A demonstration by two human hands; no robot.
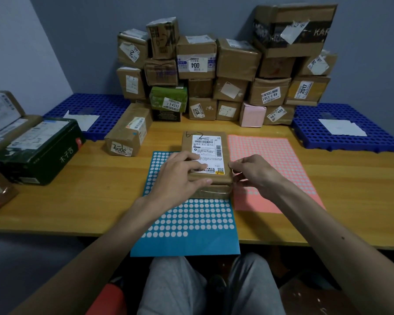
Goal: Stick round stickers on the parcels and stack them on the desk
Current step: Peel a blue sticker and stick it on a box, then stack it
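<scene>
Grey walls back a yellow wooden worktop [96, 196], at whose middle lies the flat brown parcel [206, 138], resting across the far end of the blue sticker sheet [187, 223] and touching the pink sticker sheet [273, 160] to its right. Its white label's near-left part is covered by the left hand [180, 176], which lies palm down on top with fingers spread and nearly straight, gripping nothing. The right hand [253, 173] sits at the parcel's right edge, thumb and fingers curled together; whether they pinch a sticker, the parcel's edge or nothing cannot be told. "6-2" is handwritten at the parcel's far-left corner; the label's small print is unreadable. Behind the parcel, the stack of parcels [228, 64] shows "004", "2017", "1011" and "46-3301". Left of the parcel, a dark green box [39, 153] reads "木子吉".
</scene>
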